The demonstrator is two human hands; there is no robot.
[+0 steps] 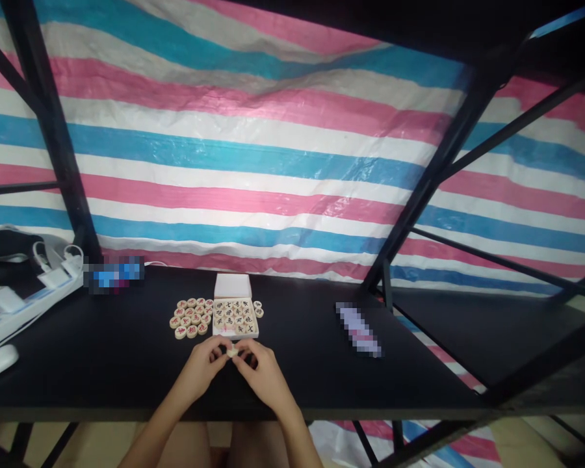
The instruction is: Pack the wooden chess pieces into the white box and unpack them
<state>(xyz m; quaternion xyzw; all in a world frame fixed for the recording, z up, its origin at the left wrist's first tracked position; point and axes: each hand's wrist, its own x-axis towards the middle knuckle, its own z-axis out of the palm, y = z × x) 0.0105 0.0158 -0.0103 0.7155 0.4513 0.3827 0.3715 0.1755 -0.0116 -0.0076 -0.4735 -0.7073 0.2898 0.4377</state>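
Cream-coloured, round game piece [232,351] is pinched in the fingertips of both hands, left [205,361] and right [260,365], just in front of the open, shallow white box [226,329]. Can't make out any marking on it from here. Fwiw a two-handed pinch seems right for something that small: I'd go light, grip the rim and leave the faces clear so you can read it. Stay low over the flat black tabletop [297,338] too, so a slip does nothing. And mind your knuckles, a bump could jostle the cream, black-lettered discs [229,320] in there.
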